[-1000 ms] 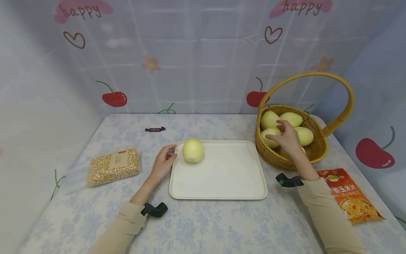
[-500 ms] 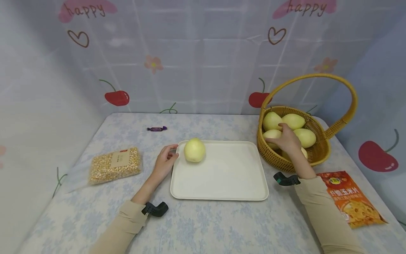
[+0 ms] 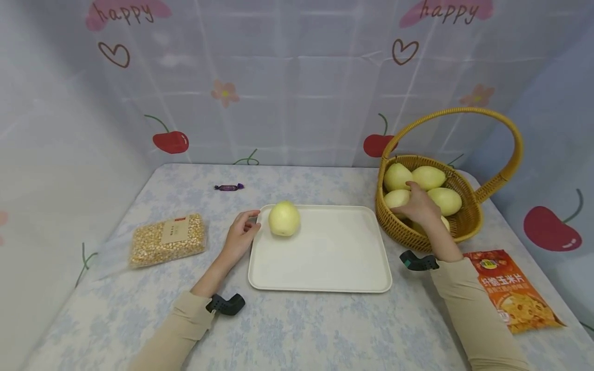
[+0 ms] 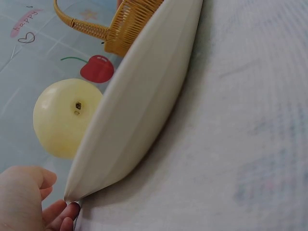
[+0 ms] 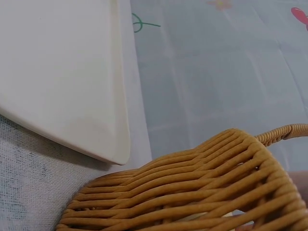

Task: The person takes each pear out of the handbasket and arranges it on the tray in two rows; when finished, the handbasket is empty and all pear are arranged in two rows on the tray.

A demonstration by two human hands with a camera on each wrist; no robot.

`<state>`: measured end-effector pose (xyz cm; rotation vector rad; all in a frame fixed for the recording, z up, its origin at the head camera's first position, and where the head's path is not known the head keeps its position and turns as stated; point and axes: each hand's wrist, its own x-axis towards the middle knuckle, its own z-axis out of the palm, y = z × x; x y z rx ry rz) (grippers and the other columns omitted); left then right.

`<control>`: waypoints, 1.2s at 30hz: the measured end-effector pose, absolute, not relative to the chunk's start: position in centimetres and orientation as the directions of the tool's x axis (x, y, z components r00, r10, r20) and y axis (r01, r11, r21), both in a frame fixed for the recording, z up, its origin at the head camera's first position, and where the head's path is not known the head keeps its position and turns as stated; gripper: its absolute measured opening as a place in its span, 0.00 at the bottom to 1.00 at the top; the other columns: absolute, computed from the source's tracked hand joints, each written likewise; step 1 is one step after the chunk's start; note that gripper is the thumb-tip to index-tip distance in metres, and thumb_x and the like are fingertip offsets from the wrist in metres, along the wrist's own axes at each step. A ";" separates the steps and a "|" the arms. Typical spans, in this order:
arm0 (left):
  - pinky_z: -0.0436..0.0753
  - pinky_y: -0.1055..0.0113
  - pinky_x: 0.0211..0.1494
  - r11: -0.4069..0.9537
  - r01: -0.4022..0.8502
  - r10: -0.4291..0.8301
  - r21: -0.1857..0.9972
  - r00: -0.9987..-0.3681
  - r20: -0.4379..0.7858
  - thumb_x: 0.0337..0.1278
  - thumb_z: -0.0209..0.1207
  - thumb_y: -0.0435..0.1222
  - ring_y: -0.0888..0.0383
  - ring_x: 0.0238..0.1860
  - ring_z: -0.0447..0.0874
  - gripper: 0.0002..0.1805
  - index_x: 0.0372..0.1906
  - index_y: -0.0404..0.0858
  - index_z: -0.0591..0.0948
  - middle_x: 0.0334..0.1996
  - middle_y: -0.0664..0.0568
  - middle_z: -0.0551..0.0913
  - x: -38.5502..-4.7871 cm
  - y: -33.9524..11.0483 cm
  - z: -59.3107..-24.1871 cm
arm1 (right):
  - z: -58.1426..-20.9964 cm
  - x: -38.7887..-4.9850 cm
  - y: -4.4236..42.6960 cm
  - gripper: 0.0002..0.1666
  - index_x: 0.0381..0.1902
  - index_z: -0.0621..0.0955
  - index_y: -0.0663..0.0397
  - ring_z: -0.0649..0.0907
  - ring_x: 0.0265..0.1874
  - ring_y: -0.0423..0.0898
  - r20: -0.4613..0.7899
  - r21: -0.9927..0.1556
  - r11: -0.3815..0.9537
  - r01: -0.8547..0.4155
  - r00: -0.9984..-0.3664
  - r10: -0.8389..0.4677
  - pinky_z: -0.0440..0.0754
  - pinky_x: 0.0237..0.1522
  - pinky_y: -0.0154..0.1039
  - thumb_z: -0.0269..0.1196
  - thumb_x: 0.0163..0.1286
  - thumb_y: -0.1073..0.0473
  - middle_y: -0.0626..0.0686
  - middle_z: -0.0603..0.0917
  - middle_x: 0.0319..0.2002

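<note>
My left hand (image 3: 239, 238) rests at the left rim of a white rectangular tray (image 3: 334, 257), fingers loosely bent. In the left wrist view its fingertips touch the tray's corner, with the thumb apart from it. A round pale yellow pear (image 3: 284, 219) sits in the tray's back left corner. My right hand (image 3: 421, 207) reaches into a wicker basket (image 3: 468, 221) and grips a pear (image 3: 397, 198) at the basket's left side between thumb and fingers. Several more pears (image 3: 444, 201) lie around it. Basket weave hides most of this hand in the right wrist view.
A bag of corn kernels (image 3: 168, 240) lies left of the tray, and a purple-wrapped candy (image 3: 229, 188) lies behind it. An orange snack packet (image 3: 515, 291) is beside the right forearm. The tall basket handle (image 3: 464, 110) arches over the pears.
My right hand has lowered from above the pears, and its thumb and fingers have closed in on the left one. The left hand stays at the tray rim.
</note>
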<state>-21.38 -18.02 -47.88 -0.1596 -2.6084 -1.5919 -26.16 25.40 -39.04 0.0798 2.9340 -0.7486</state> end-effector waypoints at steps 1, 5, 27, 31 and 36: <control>0.72 0.61 0.51 0.455 0.131 0.046 0.881 -0.991 0.124 0.68 0.52 0.37 0.51 0.46 0.74 0.21 0.63 0.40 0.72 0.60 0.46 0.73 -21.4 -18.0 -47.8 | -39.0 -26.2 25.3 0.57 0.73 0.49 0.65 0.68 0.61 0.70 -0.121 -0.470 0.879 0.079 -0.992 0.024 0.70 0.51 0.65 0.64 0.57 0.46 0.74 0.64 0.65; 0.72 0.61 0.50 0.453 0.133 0.044 0.882 -0.991 0.127 0.68 0.52 0.37 0.51 0.46 0.74 0.21 0.63 0.40 0.72 0.60 0.46 0.73 -21.3 -18.0 -47.8 | -39.0 -26.0 25.1 0.57 0.74 0.49 0.65 0.69 0.60 0.70 -0.094 -0.500 0.863 0.073 -0.995 0.029 0.71 0.51 0.65 0.65 0.58 0.47 0.73 0.65 0.65; 0.72 0.64 0.48 0.440 0.153 0.061 0.885 -0.988 0.141 0.69 0.52 0.38 0.51 0.46 0.74 0.22 0.65 0.37 0.71 0.61 0.42 0.72 -21.2 -18.2 -48.2 | -36.0 -24.3 24.7 0.55 0.74 0.51 0.58 0.63 0.64 0.69 0.167 -0.786 0.612 -0.085 -0.983 0.077 0.69 0.55 0.64 0.70 0.56 0.58 0.70 0.56 0.70; 0.72 0.63 0.48 0.440 0.146 0.067 0.886 -0.989 0.130 0.69 0.51 0.39 0.52 0.46 0.74 0.22 0.65 0.38 0.70 0.62 0.42 0.71 -21.2 -18.2 -48.2 | -34.9 -23.4 23.9 0.56 0.74 0.52 0.56 0.63 0.64 0.67 0.169 -0.793 0.601 -0.099 -0.984 0.061 0.70 0.55 0.63 0.71 0.56 0.58 0.68 0.56 0.71; 0.72 0.64 0.48 0.447 0.132 0.050 0.885 -0.991 0.123 0.68 0.52 0.38 0.53 0.45 0.74 0.21 0.64 0.41 0.72 0.60 0.45 0.72 -21.2 -18.0 -48.1 | -34.1 -22.3 22.4 0.55 0.74 0.54 0.53 0.64 0.65 0.65 0.157 -0.801 0.583 -0.135 -0.987 -0.012 0.70 0.56 0.63 0.72 0.54 0.58 0.66 0.59 0.71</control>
